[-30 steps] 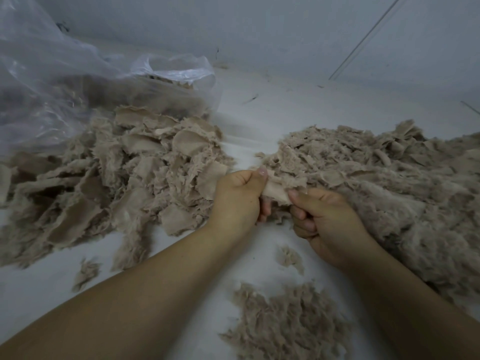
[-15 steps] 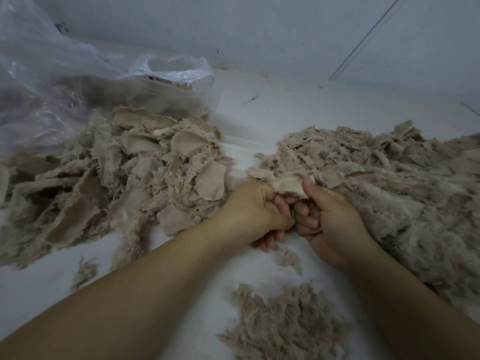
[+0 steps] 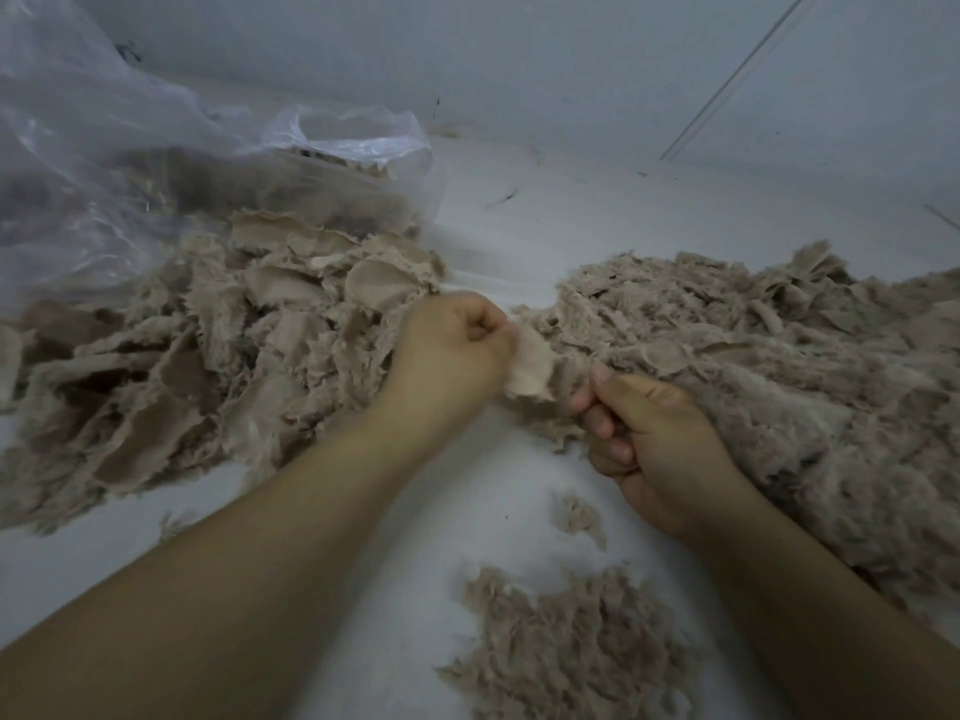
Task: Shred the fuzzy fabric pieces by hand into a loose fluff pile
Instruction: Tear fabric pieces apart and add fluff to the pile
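Head view: left hand (image 3: 452, 350) blurred, fabric piece (image 3: 530, 368) half-hidden.

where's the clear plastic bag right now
In the head view the clear plastic bag lies at the far left against the wall, directly behind the heap of fabric pieces.

two hands: left hand (image 3: 452, 350) and right hand (image 3: 654, 449). one fabric piece (image 3: 530, 366) between them. three heaps: unshredded pieces (image 3: 208, 356) at nine o'clock, fluff pile (image 3: 779, 366) at three, small fluff heap (image 3: 571, 646) at six. one plastic bag (image 3: 130, 163) at ten.
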